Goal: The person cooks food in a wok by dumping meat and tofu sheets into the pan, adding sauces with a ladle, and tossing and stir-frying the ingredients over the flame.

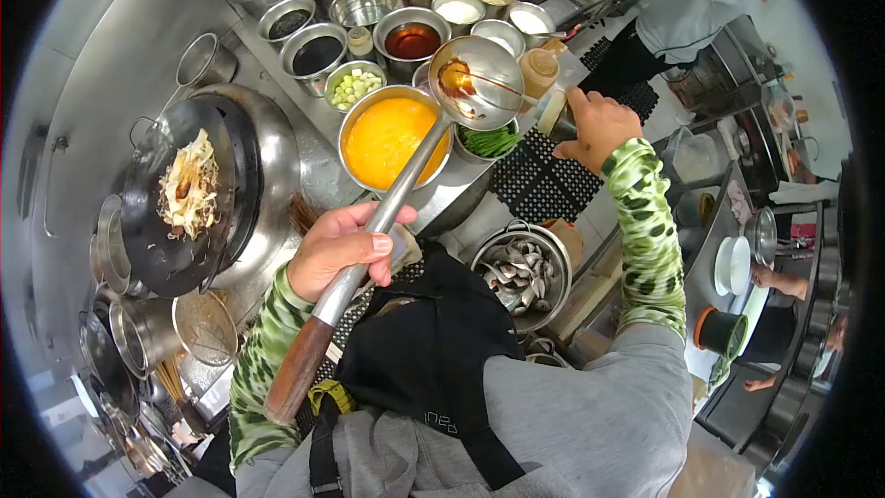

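My left hand (343,247) is closed around the metal handle of a long ladle (406,180) with a wooden grip end. The ladle's bowl (493,103) hangs over the sauce containers and has some brown sauce in it. My right hand (599,129) is wrapped round a bottle (551,114), mostly hidden by my fingers, its pale end tilted toward the ladle bowl. A thin dark line runs between bottle and bowl. Beneath the ladle stand a bowl of beaten egg (383,143) and a container of chopped green herbs (489,141).
Noodle-like food (189,184) lies in a dark wok (175,258) at left. Several metal containers of sauces and seasonings, including dark sauce (318,55) and red liquid (412,40), line the counter. A pot of shellfish-like pieces (521,272) sits below. Co-workers (696,9) are at right.
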### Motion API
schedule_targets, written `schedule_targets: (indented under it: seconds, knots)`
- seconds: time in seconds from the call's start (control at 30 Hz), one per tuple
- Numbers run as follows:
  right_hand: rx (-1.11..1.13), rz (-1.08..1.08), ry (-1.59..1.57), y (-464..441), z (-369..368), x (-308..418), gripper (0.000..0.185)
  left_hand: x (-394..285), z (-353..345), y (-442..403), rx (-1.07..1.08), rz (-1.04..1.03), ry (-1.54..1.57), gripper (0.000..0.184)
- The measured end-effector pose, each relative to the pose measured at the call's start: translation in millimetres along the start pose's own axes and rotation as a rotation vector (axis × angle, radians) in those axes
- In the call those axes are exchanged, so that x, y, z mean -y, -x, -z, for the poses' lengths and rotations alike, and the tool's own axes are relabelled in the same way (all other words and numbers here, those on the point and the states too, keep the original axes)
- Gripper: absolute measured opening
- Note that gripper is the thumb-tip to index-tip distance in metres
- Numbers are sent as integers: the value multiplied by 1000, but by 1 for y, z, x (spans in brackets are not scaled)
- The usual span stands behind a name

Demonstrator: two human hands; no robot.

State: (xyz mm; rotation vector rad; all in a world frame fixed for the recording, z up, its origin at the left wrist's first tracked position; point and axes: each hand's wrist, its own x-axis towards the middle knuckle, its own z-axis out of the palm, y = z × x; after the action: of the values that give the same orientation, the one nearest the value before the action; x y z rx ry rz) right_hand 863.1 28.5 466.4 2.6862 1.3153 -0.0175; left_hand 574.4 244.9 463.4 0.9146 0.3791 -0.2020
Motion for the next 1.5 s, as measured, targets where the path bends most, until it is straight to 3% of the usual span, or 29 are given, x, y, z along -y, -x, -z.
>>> schedule_targets:
  seconds: [0.43, 0.47, 0.6, 0.83, 0.9, 0.97, 1.1, 1.13, 1.23, 1.27, 1.3, 1.37, 1.43, 1.5]
  knots:
    - [56, -192, -211, 35, 2, -25, 63, -5, -20, -20, 144, 44, 1, 52]
    - [127, -228, -199, 34, 0, -26, 76, -6, -21, -21, 153, 50, 2, 52]
    - [-124, -205, -425, 35, -33, -30, 77, -8, -21, -24, 139, 37, 6, 53]
    - [-699, -476, -1068, -18, -125, -35, 75, -9, -7, -13, 134, -64, 143, 56]
    - [-825, -524, -1100, -58, -166, -46, 76, -9, -2, -4, 118, -88, 152, 56]
    - [-839, -656, -1093, -87, -175, -46, 76, -8, 7, 7, 92, -122, 147, 56]
    - [-890, -647, -1101, -138, -226, -63, 76, -4, 23, 35, -8, -186, 168, 56]
    - [-886, -609, -1137, -146, -240, -66, 78, -1, 28, 44, -42, -199, 179, 57]
    - [-908, -224, -1393, -154, -265, -72, 55, 7, 43, 69, -126, -251, 213, 58]
    - [-841, -323, -1347, -149, -271, -84, 50, 11, 50, 77, -150, -276, 216, 57]
    - [-774, -417, -1295, -143, -270, -87, 44, 16, 54, 84, -175, -303, 220, 57]
    - [-1290, -477, -1351, -120, -205, -51, 39, 21, 60, 96, -249, -356, 221, 56]
    - [-1346, -480, -1383, -98, -129, 11, 34, 28, 64, 109, -345, -372, 198, 57]
    - [-1188, -176, -1270, -122, -99, 72, 27, 32, 63, 116, -407, -409, 238, 57]
